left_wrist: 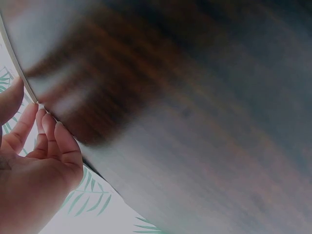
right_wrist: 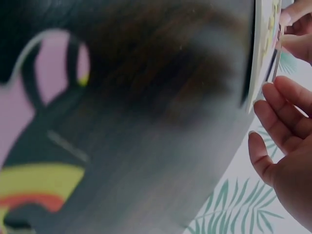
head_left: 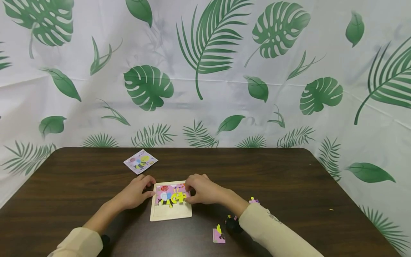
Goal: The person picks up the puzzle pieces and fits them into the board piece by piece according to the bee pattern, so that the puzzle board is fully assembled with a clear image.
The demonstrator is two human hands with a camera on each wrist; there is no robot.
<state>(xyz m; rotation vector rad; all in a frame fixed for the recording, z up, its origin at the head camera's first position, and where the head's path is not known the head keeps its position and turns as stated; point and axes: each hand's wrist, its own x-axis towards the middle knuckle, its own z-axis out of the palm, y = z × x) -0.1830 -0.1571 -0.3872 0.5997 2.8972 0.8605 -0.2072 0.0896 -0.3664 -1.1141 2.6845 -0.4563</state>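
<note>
"Left hand (head_left: 136,191) and right hand (head_left: 203,189): condition?"

"Left: fingers relaxed and slightly bent, thumb and index tips touching the left rim of the wooden tray (head_left: 170,211). Right: thumb and index finger at the tray's right rim, beside the printed picture. Whether they pinch a piece, I cannot tell."

"Position of the tray?"

"On the dark table (head_left: 273,171), left of its middle and well apart from the far edge. A bee puzzle (head_left: 167,194) fills the part toward the tray's far rim; a strip of plain wood shows along the near rim."

"Other items on the surface?"

"One picture card (head_left: 140,162), bee design, set askew between the tray and the table's far edge, to the left. One pink puzzle piece (head_left: 218,236) with yellow and black, off the tray's near right corner. A second piece (head_left: 253,200) farther right, partly hidden by the right sleeve (head_left: 276,232). Coloured bits also show beside the right wrist, too covered to count."

"Background?"

"White cloth (head_left: 224,110) printed with green leaves, beyond the far edge."
</note>
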